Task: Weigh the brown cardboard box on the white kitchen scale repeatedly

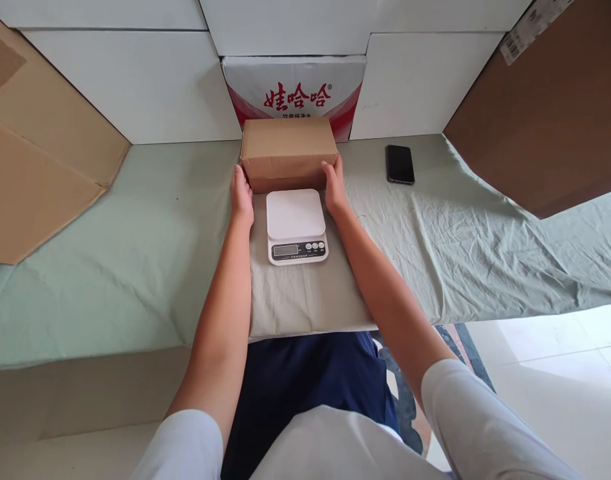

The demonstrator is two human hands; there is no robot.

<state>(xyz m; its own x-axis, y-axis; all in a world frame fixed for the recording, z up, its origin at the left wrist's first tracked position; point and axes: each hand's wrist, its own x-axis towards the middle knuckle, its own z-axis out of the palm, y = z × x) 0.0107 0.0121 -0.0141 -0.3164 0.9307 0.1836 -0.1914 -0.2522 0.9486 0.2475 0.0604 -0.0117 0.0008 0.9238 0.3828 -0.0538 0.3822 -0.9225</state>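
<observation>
The box (288, 152) sits on the cloth (135, 267) at 12 o'clock from the scale (296, 225), just beside it. The left hand (241, 195) and right hand (334, 184) press flat on the box's 2 ends. A red-printed carton (295, 93) stands directly behind. A phone (400, 163) lies at 3 o'clock, well apart. Cardboard sheets (40, 167) flank both sides. Bare cloth lies left and right of the scale.
</observation>
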